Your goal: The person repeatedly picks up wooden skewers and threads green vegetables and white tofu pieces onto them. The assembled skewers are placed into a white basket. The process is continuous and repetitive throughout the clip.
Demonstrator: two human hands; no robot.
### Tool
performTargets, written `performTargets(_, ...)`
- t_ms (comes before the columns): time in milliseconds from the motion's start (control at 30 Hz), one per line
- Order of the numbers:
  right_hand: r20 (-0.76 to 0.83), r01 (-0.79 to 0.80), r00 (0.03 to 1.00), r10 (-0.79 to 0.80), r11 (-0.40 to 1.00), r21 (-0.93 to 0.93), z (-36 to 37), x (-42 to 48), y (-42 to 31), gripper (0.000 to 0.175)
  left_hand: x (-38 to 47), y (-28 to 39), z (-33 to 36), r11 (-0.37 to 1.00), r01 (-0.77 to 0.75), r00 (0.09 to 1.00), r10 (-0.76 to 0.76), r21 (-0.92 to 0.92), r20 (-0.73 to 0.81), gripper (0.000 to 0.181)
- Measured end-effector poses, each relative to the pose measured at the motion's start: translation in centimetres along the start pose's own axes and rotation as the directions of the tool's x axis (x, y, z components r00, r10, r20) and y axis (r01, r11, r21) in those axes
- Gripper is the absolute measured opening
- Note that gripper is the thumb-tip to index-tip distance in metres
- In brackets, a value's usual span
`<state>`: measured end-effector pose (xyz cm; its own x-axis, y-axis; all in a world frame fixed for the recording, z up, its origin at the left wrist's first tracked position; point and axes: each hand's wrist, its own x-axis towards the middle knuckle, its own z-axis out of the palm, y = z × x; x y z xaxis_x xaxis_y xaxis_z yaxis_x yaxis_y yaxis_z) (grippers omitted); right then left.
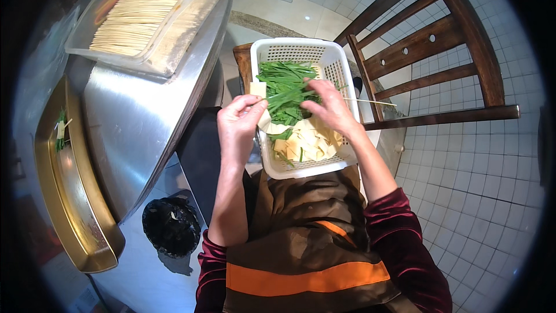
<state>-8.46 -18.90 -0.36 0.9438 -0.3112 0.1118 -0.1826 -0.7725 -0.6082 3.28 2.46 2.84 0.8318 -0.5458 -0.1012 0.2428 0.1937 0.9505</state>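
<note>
My left hand (241, 115) pinches a pale strip of what looks like tofu skin (258, 89), along with one end of a small bunch of green chives (286, 97). The strip hangs down past my thumb. Over the other end of the bunch is my right hand (328, 104), slightly blurred, its thumb and fingers on either side of the greens; whether it grips them is unclear. A thin wooden skewer (373, 101) sticks out rightward from behind my right hand. Below lies a white plastic basket (299, 43) with cut chives (284, 69) and a heap of pale strips (310, 139).
Left, a steel table (130, 95) bears a clear plastic box (167, 58) of skewers (139, 17). A gold-coloured tray (82, 208) holds a skewered chive roll (61, 130). A black-lined bin (171, 226) stands lower left, a wooden chair (417, 48) at right.
</note>
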Motion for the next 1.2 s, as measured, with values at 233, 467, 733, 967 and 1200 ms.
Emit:
performTargets(233,-0.247,0.080,0.963,-0.110,0.989,-0.126,-5.1,-3.1,-3.3,0.041,-0.1,-2.5,1.5,0.999,0.019,0.992,-0.024,0.046,0.123,0.006)
performTargets(467,0.064,0.340,0.937,-0.343,0.853,-0.396,-2.1,-3.5,-6.9,0.067,-0.7,-2.5,1.7,0.979,0.164,0.958,-0.129,-0.118,0.255,0.005)
performTargets(733,-0.019,0.261,0.961,-0.277,0.925,-0.277,-1.9,-4.0,-5.2,0.022,-0.5,-3.5,1.9,0.953,0.250,0.933,-0.190,-0.171,0.304,0.012)
performTargets(967,-0.060,0.107,0.994,-0.096,0.972,0.210,-2.0,-3.9,-5.7,0.017,-0.5,-3.0,2.3,0.953,0.232,0.920,-0.149,-0.196,0.362,0.032)
performTargets(1200,0.154,0.124,0.978,-0.139,0.987,0.107,-2.7,-3.3,-6.2,0.019,-1.0,-2.6,3.0,0.945,0.223,0.908,-0.112,-0.238,0.404,0.032)
